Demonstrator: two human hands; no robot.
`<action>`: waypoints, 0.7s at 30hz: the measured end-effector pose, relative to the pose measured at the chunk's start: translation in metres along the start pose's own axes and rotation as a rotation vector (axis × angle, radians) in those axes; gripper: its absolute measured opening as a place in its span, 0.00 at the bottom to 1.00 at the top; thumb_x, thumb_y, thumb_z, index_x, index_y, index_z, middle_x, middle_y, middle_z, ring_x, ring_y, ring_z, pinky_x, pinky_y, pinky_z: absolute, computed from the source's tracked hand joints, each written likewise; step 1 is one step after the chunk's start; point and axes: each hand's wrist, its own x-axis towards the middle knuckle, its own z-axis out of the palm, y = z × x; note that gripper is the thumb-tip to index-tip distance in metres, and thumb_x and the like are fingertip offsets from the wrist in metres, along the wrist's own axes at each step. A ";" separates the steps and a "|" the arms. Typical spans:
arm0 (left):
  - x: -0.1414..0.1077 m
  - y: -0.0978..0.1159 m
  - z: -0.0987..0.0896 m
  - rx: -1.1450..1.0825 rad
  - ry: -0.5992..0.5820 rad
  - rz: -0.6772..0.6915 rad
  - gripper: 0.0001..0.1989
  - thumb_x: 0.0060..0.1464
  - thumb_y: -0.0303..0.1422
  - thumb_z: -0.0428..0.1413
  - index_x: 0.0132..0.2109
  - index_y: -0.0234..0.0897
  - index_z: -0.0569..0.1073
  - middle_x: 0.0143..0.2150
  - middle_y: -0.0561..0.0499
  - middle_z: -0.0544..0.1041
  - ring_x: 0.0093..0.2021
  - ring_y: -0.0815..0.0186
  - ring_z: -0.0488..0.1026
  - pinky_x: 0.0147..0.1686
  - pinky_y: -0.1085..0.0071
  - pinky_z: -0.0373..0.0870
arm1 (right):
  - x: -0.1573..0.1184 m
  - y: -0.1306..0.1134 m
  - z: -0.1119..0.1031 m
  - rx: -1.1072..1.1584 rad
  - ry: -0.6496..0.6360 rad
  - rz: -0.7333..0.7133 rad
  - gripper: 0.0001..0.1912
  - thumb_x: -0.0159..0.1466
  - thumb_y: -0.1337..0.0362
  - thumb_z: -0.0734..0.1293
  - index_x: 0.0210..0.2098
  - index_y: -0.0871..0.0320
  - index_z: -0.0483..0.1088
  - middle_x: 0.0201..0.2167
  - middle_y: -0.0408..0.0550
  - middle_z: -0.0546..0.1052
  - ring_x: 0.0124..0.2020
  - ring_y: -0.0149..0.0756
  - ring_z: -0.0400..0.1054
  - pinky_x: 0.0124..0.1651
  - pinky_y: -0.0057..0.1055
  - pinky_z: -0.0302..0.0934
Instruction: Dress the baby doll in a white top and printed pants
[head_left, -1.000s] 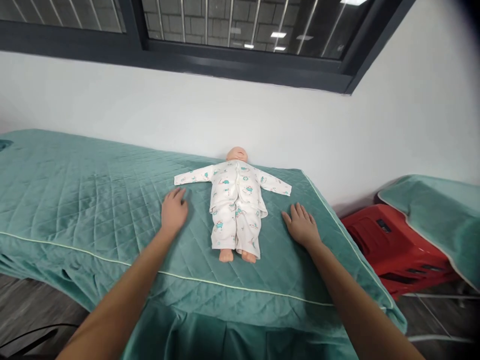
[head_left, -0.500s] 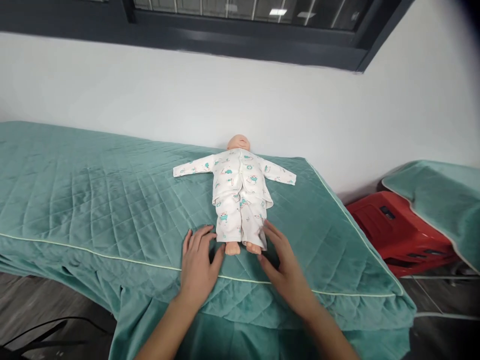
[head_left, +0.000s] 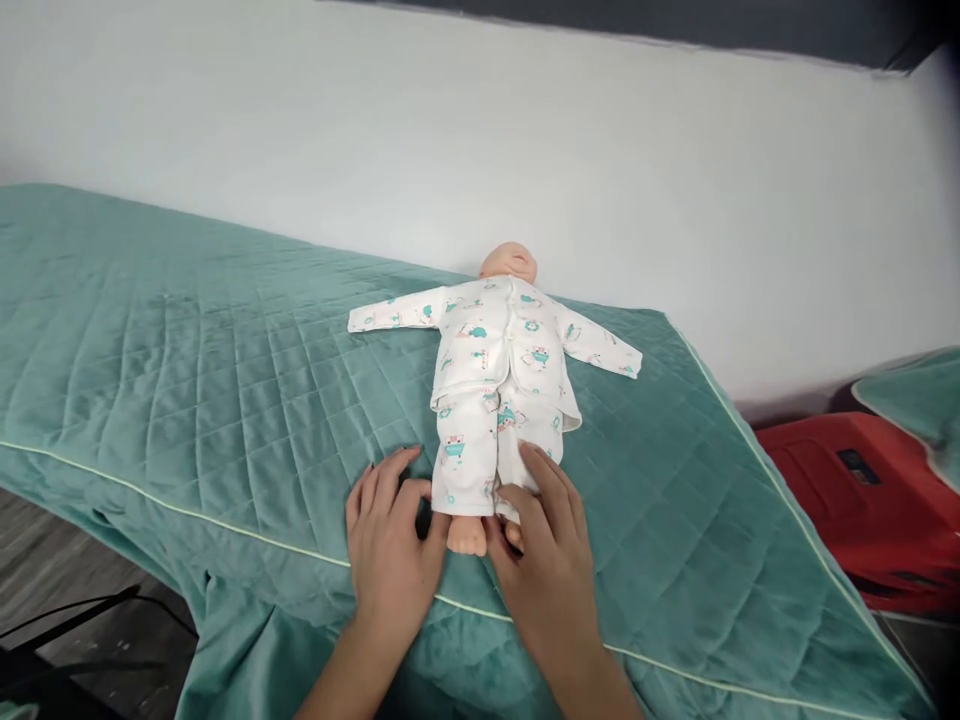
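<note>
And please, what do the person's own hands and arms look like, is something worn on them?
The left hand and the right hand are bare: no gloves, rings or watch can be seen. The visible forearms show no sleeves, bands or clear markings. Any clothing higher up is out of view.

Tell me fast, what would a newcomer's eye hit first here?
Probably the doll in white printed pajamas, lying arms spread on the green bed. Next, the hands at its legs: left hand beside one cuff, right hand over the other leg. Then the red object, far right.
</note>
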 end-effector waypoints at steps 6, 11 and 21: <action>-0.003 -0.001 -0.004 -0.138 0.046 0.020 0.04 0.57 0.27 0.55 0.33 0.40 0.71 0.56 0.49 0.74 0.57 0.57 0.69 0.61 0.48 0.60 | 0.002 -0.002 -0.005 0.017 0.002 0.026 0.08 0.65 0.71 0.65 0.41 0.53 0.68 0.65 0.52 0.64 0.67 0.53 0.55 0.61 0.58 0.61; -0.011 -0.007 -0.012 -0.258 0.027 0.015 0.05 0.57 0.29 0.55 0.32 0.40 0.70 0.58 0.47 0.72 0.60 0.55 0.66 0.57 0.51 0.66 | -0.002 -0.008 -0.017 0.125 -0.037 0.001 0.09 0.64 0.72 0.65 0.41 0.51 0.68 0.65 0.51 0.63 0.68 0.55 0.54 0.63 0.63 0.58; -0.025 0.019 -0.021 -0.225 -0.008 0.243 0.18 0.60 0.28 0.52 0.57 0.40 0.66 0.68 0.40 0.58 0.68 0.54 0.58 0.62 0.51 0.64 | -0.028 -0.004 -0.033 0.576 0.046 0.351 0.17 0.69 0.64 0.62 0.58 0.50 0.65 0.64 0.54 0.64 0.65 0.46 0.60 0.64 0.51 0.60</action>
